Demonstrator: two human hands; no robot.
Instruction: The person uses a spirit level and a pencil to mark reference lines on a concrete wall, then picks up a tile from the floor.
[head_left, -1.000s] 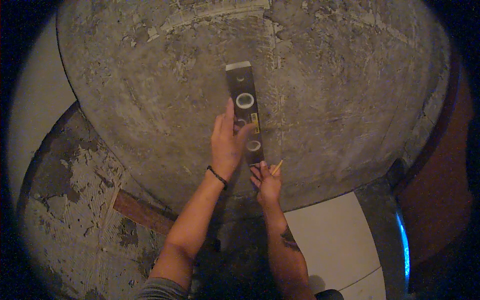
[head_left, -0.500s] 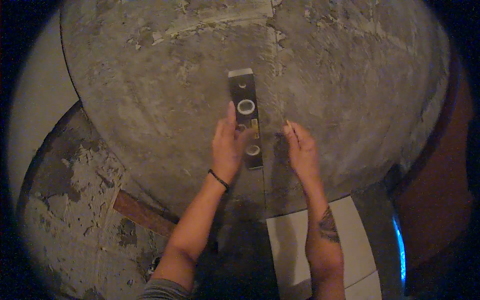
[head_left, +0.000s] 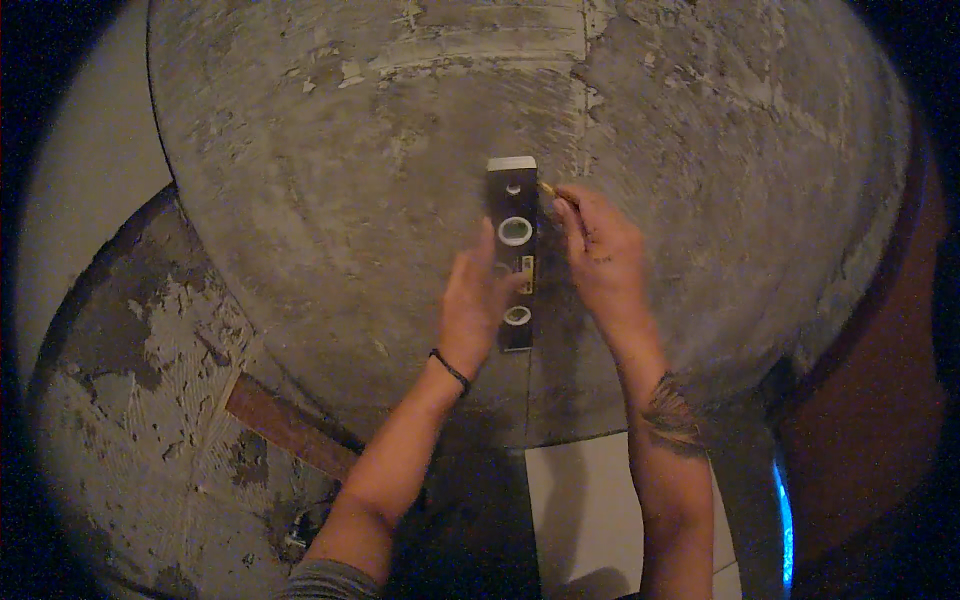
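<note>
A short black spirit level [head_left: 513,207] with round vials and a pale end stands almost upright against the rough grey wall [head_left: 370,200]. My left hand [head_left: 470,308] grips it at its lower half, fingers along the left edge and thumb across the front beside a yellow label. In my right hand [head_left: 612,255] is a slim pencil [head_left: 547,189], pinched between thumb and fingers. Its yellowish tip is by the level's right edge near the upper end. My fingers hide the rest of the pencil. Below the level a thin dark line runs down the wall.
White tiles [head_left: 585,510] lie below the wall, under my right forearm. To the left, a reddish-brown strip [head_left: 285,427] rests on the mortar-streaked floor [head_left: 150,440]. A reddish-brown surface [head_left: 860,430] stands at the right, near a bright blue streak of light [head_left: 783,520].
My right hand has moved up and left, bringing the pencil to the level's edge near its upper end. The level now stands straighter, still in my left hand. The view has shifted slightly.
</note>
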